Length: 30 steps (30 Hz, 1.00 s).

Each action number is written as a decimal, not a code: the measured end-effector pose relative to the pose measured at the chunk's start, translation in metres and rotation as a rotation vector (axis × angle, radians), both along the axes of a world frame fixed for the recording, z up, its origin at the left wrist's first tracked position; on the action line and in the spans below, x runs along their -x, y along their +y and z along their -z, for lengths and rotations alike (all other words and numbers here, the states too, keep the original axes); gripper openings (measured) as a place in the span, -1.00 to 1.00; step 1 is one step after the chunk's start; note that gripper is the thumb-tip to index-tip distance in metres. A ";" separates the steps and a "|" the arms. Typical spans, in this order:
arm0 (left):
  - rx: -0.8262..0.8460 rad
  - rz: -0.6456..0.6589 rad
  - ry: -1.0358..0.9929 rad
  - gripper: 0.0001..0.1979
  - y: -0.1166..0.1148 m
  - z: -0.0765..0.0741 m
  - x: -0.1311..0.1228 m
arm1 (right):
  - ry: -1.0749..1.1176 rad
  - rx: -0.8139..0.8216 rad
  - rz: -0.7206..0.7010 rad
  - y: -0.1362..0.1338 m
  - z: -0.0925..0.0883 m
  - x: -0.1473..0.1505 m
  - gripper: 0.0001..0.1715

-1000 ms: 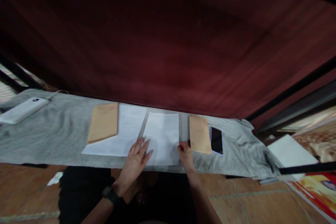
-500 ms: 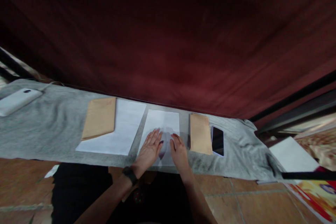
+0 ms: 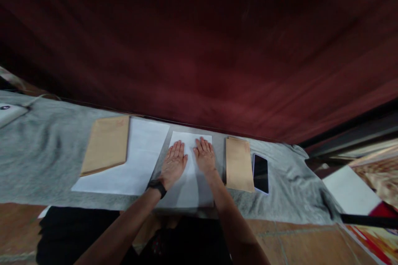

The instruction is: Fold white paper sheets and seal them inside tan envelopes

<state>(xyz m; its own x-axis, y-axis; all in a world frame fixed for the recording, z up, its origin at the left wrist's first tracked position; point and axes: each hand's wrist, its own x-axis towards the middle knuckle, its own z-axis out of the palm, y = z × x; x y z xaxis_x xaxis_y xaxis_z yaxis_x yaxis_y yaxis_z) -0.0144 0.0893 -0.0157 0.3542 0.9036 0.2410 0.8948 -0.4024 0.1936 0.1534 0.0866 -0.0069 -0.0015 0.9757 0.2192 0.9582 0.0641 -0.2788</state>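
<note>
Both hands lie spread out flat, palms down and fingers straight, gripping nothing. The left hand (image 3: 174, 161) and the right hand (image 3: 204, 156) rest side by side on the far half of a white sheet (image 3: 189, 192), thumbs nearly meeting. Pressed this way, the palms seem to pin the paper and keep it smooth against the soft cloth. A dark watch (image 3: 157, 186) sits on the left wrist.

The sheet lies in the middle of a grey cloth (image 3: 46, 153), its near edge close to the cloth's near border. Just beside it on the left lies a second white sheet (image 3: 139, 165), and a brown envelope (image 3: 105, 151) rests on that sheet's left part, probably weighing it down. To the right of the hands a second brown envelope (image 3: 239, 169) lies lengthwise, apart from the middle sheet, with a dark phone (image 3: 260, 167) screen-up just beside it.

That makes two white sheets, two brown envelopes and one phone, laid out in a row within easy reach. A white device (image 3: 8, 112) shows at the far left edge, mostly cut off. A dark red drape (image 3: 199, 49) rises behind the cloth.
</note>
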 end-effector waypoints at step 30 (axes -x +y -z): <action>-0.011 0.123 -0.078 -0.41 -0.064 -0.015 -0.004 | -0.013 -0.060 0.169 0.013 0.010 -0.005 -0.35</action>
<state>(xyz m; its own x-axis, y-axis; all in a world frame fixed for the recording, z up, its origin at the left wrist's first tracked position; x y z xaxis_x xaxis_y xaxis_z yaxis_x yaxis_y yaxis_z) -0.0103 0.0254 -0.0005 0.4420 0.8515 0.2821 0.8209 -0.5107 0.2555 0.1582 0.0998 -0.0165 0.1578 0.9475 0.2780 0.9603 -0.0817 -0.2667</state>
